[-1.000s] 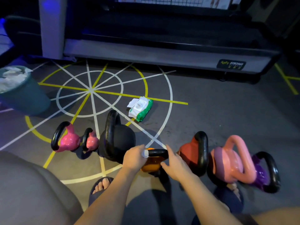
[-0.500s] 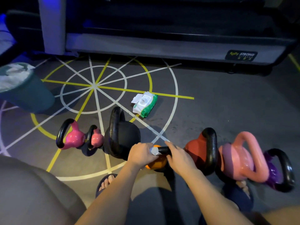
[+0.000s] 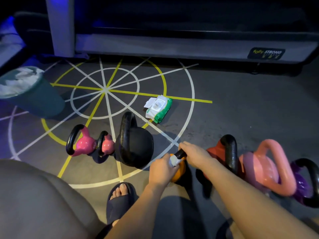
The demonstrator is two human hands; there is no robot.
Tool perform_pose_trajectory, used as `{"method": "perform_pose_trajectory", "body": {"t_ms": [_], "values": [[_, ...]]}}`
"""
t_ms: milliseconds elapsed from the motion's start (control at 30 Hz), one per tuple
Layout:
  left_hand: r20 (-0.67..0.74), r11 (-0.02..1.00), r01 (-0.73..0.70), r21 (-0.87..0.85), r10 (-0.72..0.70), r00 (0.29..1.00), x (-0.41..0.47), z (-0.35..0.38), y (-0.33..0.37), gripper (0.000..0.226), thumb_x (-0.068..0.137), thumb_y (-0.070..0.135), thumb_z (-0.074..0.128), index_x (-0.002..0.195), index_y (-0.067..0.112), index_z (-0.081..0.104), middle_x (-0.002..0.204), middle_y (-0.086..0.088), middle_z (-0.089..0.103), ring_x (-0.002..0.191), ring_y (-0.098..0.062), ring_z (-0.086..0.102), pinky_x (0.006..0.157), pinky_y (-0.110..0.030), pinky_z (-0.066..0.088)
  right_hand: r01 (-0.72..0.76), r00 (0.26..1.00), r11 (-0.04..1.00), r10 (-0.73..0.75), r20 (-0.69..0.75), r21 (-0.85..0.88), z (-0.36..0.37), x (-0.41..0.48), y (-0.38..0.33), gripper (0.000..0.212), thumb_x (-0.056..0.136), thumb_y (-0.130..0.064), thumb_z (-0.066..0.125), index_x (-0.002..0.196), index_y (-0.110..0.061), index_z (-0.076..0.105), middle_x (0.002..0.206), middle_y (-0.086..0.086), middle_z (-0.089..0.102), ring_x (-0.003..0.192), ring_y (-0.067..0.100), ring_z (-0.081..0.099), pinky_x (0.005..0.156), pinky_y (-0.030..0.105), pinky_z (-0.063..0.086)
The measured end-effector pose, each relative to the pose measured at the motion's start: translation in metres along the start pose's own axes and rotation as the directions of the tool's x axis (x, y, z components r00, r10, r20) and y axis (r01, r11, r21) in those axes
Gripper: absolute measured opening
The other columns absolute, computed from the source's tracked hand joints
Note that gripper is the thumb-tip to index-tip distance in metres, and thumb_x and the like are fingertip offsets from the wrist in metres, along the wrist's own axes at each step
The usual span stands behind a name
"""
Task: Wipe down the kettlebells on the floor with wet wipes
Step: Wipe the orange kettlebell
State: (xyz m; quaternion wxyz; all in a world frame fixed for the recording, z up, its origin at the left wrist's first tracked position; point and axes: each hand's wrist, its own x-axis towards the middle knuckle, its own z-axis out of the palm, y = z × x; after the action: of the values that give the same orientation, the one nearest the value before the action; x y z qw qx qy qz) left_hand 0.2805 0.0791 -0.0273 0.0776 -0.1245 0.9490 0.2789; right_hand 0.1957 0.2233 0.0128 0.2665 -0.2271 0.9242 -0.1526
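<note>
Down at the middle of the row, the small orange kettlebell with a black handle stands on the grey floor with its white and yellow painted lines. The left hand has its fingers curled round a bunched white wet wipe, pressing it against the handle's near end. The right hand closes over the far part of the same handle. At its 9 o'clock sits a large black iron kettlebell, then two small magenta kettlebells further out. At 3 o'clock a red kettlebell with a black handle stands just beside, followed by a salmon-pink kettlebell and a purple one. The green-and-white pack of wipes lies at 11 o'clock, lid flipped open. A teal bin holding white wipes stands well apart at 10 o'clock.
</note>
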Motion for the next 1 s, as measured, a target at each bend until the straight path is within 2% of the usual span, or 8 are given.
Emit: {"method": "perform_pose_trajectory", "body": {"t_ms": [133, 300, 433, 533, 633, 733, 867, 1000], "values": [[-0.130, 0.992, 0.103, -0.066, -0.111, 0.985, -0.017, 0.006, -0.026, 0.018, 0.086, 0.030, 0.069, 0.082, 0.029, 0.052, 0.082, 0.010, 0.059, 0.081, -0.016, 0.061, 0.077, -0.033, 0.046, -0.093, 0.988, 0.995, 0.096, -0.118, 0.034, 0.021, -0.014, -0.013, 0.028, 0.092, -0.002, 0.042, 0.105, -0.027, 0.046, 0.111, 0.000, 0.052, 0.098, 0.034, 0.060, 0.074, 0.033, 0.034], [-0.216, 0.822, 0.278, -0.498, -0.428, 0.877, -0.029, 0.019, -0.005, 0.032, 0.079, -0.001, 0.070, 0.077, 0.024, 0.050, 0.084, 0.007, 0.052, 0.083, -0.019, 0.054, 0.070, -0.026, 0.041, -0.189, 0.969, 0.978, 0.201, -0.142, 0.093, 0.031, -0.026, -0.008, 0.033, 0.088, -0.001, 0.044, 0.097, -0.033, 0.039, 0.107, -0.006, 0.050, 0.086, 0.031, 0.056, 0.075, 0.032, 0.036], [-0.240, 0.981, 0.089, -0.171, -0.129, 0.962, -0.017, 0.011, -0.003, 0.018, 0.081, 0.017, 0.075, 0.085, 0.021, 0.058, 0.086, 0.006, 0.057, 0.084, -0.016, 0.053, 0.071, -0.028, 0.040, -0.253, 0.950, 0.966, 0.259, -0.173, 0.057, 0.038, -0.025, -0.013, 0.030, 0.090, -0.001, 0.044, 0.098, -0.029, 0.037, 0.112, -0.002, 0.050, 0.095, 0.035, 0.060, 0.076, 0.035, 0.038], [-0.208, 0.998, -0.031, 0.061, 0.043, 0.977, -0.011, 0.010, -0.001, 0.021, 0.079, 0.021, 0.077, 0.096, 0.024, 0.065, 0.092, 0.008, 0.065, 0.089, -0.015, 0.059, 0.077, -0.028, 0.048, -0.277, 0.944, 0.959, 0.284, -0.170, 0.063, 0.040, -0.026, -0.008, 0.030, 0.090, -0.001, 0.042, 0.098, -0.029, 0.038, 0.110, -0.002, 0.049, 0.094, 0.036, 0.060, 0.072, 0.034, 0.035], [-0.197, 0.996, 0.028, -0.090, -0.045, 0.979, -0.006, 0.017, -0.017, 0.016, 0.084, 0.016, 0.071, 0.089, 0.027, 0.061, 0.086, 0.010, 0.063, 0.084, -0.012, 0.060, 0.074, -0.034, 0.052, -0.287, 0.939, 0.955, 0.297, -0.171, 0.080, 0.042, -0.022, -0.006, 0.032, 0.088, 0.001, 0.041, 0.098, -0.029, 0.039, 0.107, -0.003, 0.046, 0.092, 0.036, 0.059, 0.071, 0.034, 0.034], [-0.152, 0.800, 0.226, -0.555, -0.365, 0.918, -0.008, 0.032, -0.039, 0.016, 0.087, 0.017, 0.072, 0.085, 0.028, 0.061, 0.082, 0.010, 0.066, 0.083, -0.008, 0.063, 0.080, -0.040, 0.056, -0.297, 0.933, 0.947, 0.315, -0.174, 0.121, 0.043, -0.012, -0.010, 0.033, 0.087, 0.001, 0.042, 0.100, -0.029, 0.041, 0.101, -0.007, 0.040, 0.093, 0.037, 0.059, 0.075, 0.036, 0.040], [0.014, 0.377, 0.350, -0.858, -0.663, 0.748, -0.002, 0.055, -0.024, 0.018, 0.089, 0.013, 0.066, 0.090, 0.031, 0.067, 0.090, 0.005, 0.072, 0.092, -0.013, 0.067, 0.095, -0.046, 0.055, -0.319, 0.921, 0.935, 0.344, -0.181, 0.155, 0.034, -0.001, -0.008, 0.031, 0.088, 0.003, 0.047, 0.107, -0.022, 0.049, 0.101, -0.005, 0.042, 0.096, 0.032, 0.058, 0.079, 0.033, 0.039], [0.065, 0.323, 0.365, -0.873, -0.666, 0.743, 0.011, 0.053, -0.017, 0.017, 0.094, 0.011, 0.063, 0.102, 0.025, 0.067, 0.093, 0.005, 0.070, 0.094, -0.015, 0.066, 0.091, -0.036, 0.052, -0.356, 0.909, 0.910, 0.390, -0.145, 0.211, 0.024, 0.014, -0.006, 0.026, 0.087, 0.001, 0.049, 0.103, -0.020, 0.050, 0.102, 0.000, 0.049, 0.089, 0.026, 0.054, 0.079, 0.034, 0.043]]}}
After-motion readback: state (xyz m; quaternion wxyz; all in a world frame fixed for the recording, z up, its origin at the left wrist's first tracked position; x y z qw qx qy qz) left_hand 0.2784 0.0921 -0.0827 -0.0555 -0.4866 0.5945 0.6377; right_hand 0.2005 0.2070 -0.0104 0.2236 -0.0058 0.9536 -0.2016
